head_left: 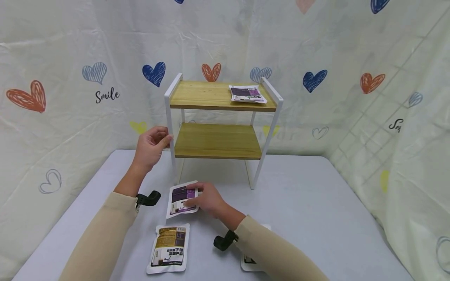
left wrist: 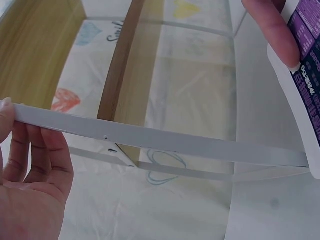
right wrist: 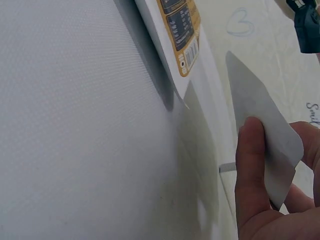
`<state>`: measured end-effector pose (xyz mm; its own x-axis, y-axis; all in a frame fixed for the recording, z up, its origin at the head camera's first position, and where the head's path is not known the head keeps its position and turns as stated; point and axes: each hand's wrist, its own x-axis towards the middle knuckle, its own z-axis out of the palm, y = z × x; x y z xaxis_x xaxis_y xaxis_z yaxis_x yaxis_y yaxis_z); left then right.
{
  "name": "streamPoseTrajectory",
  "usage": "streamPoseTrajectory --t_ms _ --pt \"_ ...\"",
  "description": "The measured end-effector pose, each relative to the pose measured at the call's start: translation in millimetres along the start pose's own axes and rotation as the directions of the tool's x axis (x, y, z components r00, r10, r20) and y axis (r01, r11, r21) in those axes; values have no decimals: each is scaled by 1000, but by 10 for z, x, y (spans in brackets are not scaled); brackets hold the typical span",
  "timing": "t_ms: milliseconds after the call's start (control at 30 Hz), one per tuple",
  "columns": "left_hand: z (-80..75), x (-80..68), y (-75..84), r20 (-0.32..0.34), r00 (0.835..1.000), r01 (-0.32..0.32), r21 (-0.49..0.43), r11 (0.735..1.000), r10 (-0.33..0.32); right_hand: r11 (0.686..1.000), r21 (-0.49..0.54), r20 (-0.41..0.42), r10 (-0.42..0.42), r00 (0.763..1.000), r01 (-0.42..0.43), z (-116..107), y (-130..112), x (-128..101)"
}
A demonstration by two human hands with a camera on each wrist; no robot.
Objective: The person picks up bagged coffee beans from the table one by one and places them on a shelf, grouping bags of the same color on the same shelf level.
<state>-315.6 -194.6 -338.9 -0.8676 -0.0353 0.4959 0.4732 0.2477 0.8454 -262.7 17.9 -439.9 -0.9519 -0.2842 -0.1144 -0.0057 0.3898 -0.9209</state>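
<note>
My right hand (head_left: 207,200) pinches the purple-and-white flat sachet (head_left: 181,200), thumb beneath and fingers on top, its near edge lifted off the grey surface (head_left: 309,218) in front of the two-tier wooden shelf rack with white metal frame (head_left: 221,117). My left hand (head_left: 152,148) grips the rack's front left white post, fingers curled round it. A brown-and-white sachet (head_left: 168,248) lies nearer me; a second purple sachet (head_left: 247,94) rests on the top shelf
</note>
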Motion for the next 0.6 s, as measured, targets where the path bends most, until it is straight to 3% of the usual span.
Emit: streamPoseTrajectory --t_ms 167,600 --pt "-11 -4 2 -5 1000 5 9 1000 -5 997 81 30 13 999 -15 -53 -13 -7" --pt "-7 -7 23 -4 1000 4 24 1000 -4 985 169 23 36 999 -39 -207 -70 -44"
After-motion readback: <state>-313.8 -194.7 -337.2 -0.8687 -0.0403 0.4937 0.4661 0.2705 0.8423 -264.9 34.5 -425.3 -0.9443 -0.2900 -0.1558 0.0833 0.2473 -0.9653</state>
